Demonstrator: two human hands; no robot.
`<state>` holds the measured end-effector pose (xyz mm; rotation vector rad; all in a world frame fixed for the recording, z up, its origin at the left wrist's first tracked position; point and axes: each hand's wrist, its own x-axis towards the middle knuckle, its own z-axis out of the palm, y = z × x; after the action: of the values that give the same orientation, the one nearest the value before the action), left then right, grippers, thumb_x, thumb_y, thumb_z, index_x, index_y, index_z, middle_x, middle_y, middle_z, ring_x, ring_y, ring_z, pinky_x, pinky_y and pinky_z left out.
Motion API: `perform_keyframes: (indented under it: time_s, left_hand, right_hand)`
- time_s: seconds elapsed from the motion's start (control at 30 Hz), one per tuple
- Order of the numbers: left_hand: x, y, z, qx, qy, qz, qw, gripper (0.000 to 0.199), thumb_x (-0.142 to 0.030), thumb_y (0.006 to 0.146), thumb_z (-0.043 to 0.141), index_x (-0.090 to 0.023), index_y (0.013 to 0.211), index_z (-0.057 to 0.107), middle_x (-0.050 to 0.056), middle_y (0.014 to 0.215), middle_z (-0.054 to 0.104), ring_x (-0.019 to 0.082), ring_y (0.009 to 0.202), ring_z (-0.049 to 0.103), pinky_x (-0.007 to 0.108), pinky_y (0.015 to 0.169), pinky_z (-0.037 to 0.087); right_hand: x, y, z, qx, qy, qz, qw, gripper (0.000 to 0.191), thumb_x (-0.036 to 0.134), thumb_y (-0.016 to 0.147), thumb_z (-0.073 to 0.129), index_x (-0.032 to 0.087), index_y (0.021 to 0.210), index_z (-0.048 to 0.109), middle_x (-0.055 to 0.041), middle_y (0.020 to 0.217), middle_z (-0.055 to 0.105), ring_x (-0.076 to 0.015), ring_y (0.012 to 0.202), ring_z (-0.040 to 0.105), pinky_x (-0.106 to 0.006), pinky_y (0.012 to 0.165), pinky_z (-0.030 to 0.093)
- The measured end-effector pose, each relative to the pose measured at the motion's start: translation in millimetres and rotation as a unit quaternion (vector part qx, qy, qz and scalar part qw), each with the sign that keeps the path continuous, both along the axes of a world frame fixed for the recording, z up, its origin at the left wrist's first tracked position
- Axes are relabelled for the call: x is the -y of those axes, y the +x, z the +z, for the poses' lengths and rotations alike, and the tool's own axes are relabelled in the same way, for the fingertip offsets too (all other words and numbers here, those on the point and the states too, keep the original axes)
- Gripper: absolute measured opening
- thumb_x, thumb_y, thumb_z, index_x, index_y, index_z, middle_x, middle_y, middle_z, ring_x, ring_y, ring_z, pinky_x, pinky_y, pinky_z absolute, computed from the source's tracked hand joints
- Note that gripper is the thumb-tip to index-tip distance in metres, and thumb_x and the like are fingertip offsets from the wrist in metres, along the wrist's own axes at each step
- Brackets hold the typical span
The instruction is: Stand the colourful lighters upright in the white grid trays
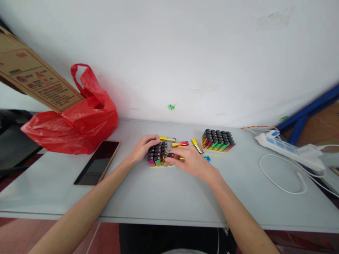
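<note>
A block of upright lighters (pixel 158 153) with black tops and bright metallic bodies stands near the table's middle. My left hand (pixel 147 145) is curled around its far left side, fingers pressed against the tops. At the block's right side, my right hand (pixel 185 159) pinches a single lighter (pixel 171 155) upright, its black top showing between thumb and fingers. Whether it touches the block I cannot tell. Loose lighters lie beyond my right hand: a yellow one (pixel 167 139), a red and yellow one (pixel 180 144) and another yellow one (pixel 197 145). Others are partly hidden by the hand.
A second block of lighters (pixel 217 140) stands to the right. On the left are a phone (pixel 97 163), a red plastic bag (pixel 79 123) and a printed carton (pixel 37 70). A white power strip (pixel 290 150) and a looped white cable (pixel 278 187) lie far right. A wall closes off the back.
</note>
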<state>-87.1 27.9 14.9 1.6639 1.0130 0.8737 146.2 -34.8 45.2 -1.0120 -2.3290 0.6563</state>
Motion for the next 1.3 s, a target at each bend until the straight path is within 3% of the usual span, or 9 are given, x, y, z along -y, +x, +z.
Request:
perform_keyframes:
  time_s: [0.2,0.4,0.57,0.7,0.83,0.9,0.97,1.07,1.3]
  left_hand:
    - [0,0,-1.3,0.003,-0.002,0.001,1.0,0.036,-0.05,0.086,0.06,-0.018,0.07,0.059,-0.002,0.069,0.057,0.018,0.073,0.052,0.028,0.068,0.039]
    - [0,0,-0.1,-0.005,0.004,0.0,1.0,0.036,-0.051,0.086,0.059,-0.018,0.071,0.058,-0.002,0.069,0.057,0.018,0.072,0.052,0.028,0.067,0.039]
    - [-2,-1,-1.9,-0.017,0.009,0.002,1.0,0.036,-0.05,0.086,0.059,-0.018,0.071,0.06,-0.001,0.069,0.059,0.019,0.074,0.054,0.029,0.069,0.04]
    - [-3,-2,-5.1,-0.011,0.004,0.015,1.0,0.035,-0.05,0.086,0.06,-0.018,0.072,0.062,-0.001,0.071,0.059,0.02,0.075,0.054,0.029,0.069,0.041]
    - [-3,-2,-6.6,-0.013,-0.006,0.017,1.0,0.036,-0.052,0.086,0.06,-0.018,0.073,0.062,-0.001,0.07,0.058,0.019,0.075,0.053,0.029,0.068,0.04]
    - [-3,-2,-6.6,-0.012,-0.012,0.022,1.0,0.036,-0.052,0.085,0.06,-0.019,0.072,0.061,-0.001,0.07,0.057,0.019,0.074,0.053,0.028,0.066,0.039]
    - [-3,-2,-5.9,-0.013,-0.015,0.025,0.999,0.037,-0.053,0.085,0.06,-0.019,0.072,0.06,-0.001,0.07,0.057,0.02,0.074,0.053,0.028,0.066,0.039]
    - [-2,-1,-4.0,-0.014,-0.014,0.024,1.0,0.037,-0.053,0.085,0.06,-0.019,0.071,0.059,-0.001,0.07,0.058,0.02,0.074,0.053,0.029,0.067,0.04]
    - [0,-3,0.4,-0.026,0.012,0.005,1.0,0.037,-0.055,0.084,0.063,-0.018,0.08,0.067,0.001,0.077,0.065,0.02,0.077,0.058,0.028,0.069,0.044]
  right_hand:
    - [-1,-4,-3.4,0.034,0.016,0.061,0.997,0.022,0.038,0.102,0.063,0.018,0.101,0.072,-0.0052,0.094,0.075,-0.0184,0.086,0.066,-0.028,0.079,0.044]
    - [-1,-2,-5.1,0.083,0.051,0.059,0.994,0.027,0.042,0.104,0.058,0.019,0.105,0.074,-0.0059,0.098,0.076,-0.0195,0.091,0.068,-0.028,0.079,0.043]
    - [2,-14,-6.4,0.143,0.054,-0.052,0.987,0.037,0.051,0.097,0.067,0.017,0.085,0.074,-0.0068,0.084,0.076,-0.019,0.076,0.066,-0.028,0.065,0.033]
    - [1,-13,-3.2,0.107,0.024,-0.076,0.991,0.046,0.058,0.097,0.064,0.018,0.075,0.07,-0.0031,0.076,0.073,-0.0157,0.07,0.063,-0.027,0.063,0.032]
    - [-13,9,-9.8,0.044,0.067,-0.164,0.983,0.035,0.036,0.11,0.047,0.018,0.094,0.073,-0.006,0.09,0.073,-0.018,0.083,0.066,-0.028,0.078,0.044]
    - [-23,20,-19.5,0.051,0.085,-0.195,0.976,0.023,0.021,0.107,0.05,0.016,0.112,0.072,-0.0108,0.108,0.074,-0.0216,0.1,0.067,-0.031,0.091,0.047]
    - [-31,27,-29.6,0.08,0.077,-0.19,0.976,0.024,0.015,0.103,0.054,0.014,0.121,0.071,-0.0132,0.12,0.072,-0.0243,0.111,0.065,-0.034,0.101,0.046]
    - [-37,30,-37.7,0.117,0.045,-0.163,0.979,0.025,0.017,0.103,0.056,0.013,0.12,0.073,-0.0131,0.115,0.074,-0.0244,0.108,0.066,-0.036,0.102,0.047]
    - [-35,30,-34.4,0.103,0.032,-0.165,0.98,0.023,0.021,0.103,0.058,0.016,0.116,0.076,-0.0103,0.104,0.071,-0.0213,0.098,0.065,-0.033,0.093,0.049]
